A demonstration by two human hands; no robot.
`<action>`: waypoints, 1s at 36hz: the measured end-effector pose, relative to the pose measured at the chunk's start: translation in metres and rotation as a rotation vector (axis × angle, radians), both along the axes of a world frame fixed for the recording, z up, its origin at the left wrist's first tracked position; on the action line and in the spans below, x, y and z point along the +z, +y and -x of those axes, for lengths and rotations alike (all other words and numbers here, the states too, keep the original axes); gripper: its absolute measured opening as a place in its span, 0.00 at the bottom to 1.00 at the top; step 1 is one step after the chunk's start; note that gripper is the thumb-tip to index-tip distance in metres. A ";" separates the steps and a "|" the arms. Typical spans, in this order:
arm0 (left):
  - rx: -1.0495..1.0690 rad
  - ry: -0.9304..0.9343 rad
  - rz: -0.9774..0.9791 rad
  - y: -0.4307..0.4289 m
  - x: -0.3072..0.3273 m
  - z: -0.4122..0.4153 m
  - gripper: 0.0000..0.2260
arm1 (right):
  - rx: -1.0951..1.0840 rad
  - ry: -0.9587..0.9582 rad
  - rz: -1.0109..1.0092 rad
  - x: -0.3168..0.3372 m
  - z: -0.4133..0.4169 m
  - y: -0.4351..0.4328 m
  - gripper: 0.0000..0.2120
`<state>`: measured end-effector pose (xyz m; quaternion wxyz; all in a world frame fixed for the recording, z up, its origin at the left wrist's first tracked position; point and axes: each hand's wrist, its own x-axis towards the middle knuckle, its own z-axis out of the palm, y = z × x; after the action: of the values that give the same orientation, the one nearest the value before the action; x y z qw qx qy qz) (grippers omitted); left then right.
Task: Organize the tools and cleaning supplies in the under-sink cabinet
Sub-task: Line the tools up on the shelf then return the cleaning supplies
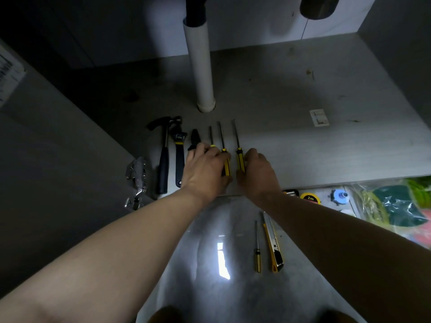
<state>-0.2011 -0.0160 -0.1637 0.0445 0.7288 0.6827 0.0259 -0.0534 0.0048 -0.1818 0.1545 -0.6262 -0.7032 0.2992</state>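
Note:
On the cabinet floor [314,150] lies a row of tools: a hammer [163,169], an adjustable wrench [179,159], black pliers [195,137] and three yellow-handled screwdrivers. My left hand [205,169] covers the pliers' handles and the left screwdriver [211,136], and its fingers and thumb pinch the handle of the middle screwdriver [226,164]. My right hand [258,173] holds the handle of the right screwdriver [240,159] from its right side. All three shafts point toward the back wall.
A white drain pipe [203,66] stands behind the row. Outside the cabinet, on the shiny floor, lie a small screwdriver [257,257], a utility knife [274,245], a tape measure [310,198], a blue fitting [340,197] and a plastic bag of cleaning cloths [396,206]. A door hinge [137,180] is at the left.

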 end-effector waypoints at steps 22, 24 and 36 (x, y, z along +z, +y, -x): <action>0.039 -0.030 -0.020 -0.009 0.004 -0.005 0.27 | 0.032 0.038 -0.017 0.001 -0.011 0.000 0.17; 0.044 -0.046 -0.082 -0.018 0.006 -0.009 0.25 | 0.042 0.045 -0.032 0.008 -0.023 -0.001 0.13; -0.397 -0.205 0.496 -0.119 -0.041 -0.064 0.19 | 0.332 -0.266 0.589 -0.022 -0.115 -0.052 0.11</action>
<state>-0.1375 -0.1351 -0.2043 0.2933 0.8083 0.5047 -0.0770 0.0615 -0.0477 -0.2035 -0.1761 -0.5544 -0.6929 0.4261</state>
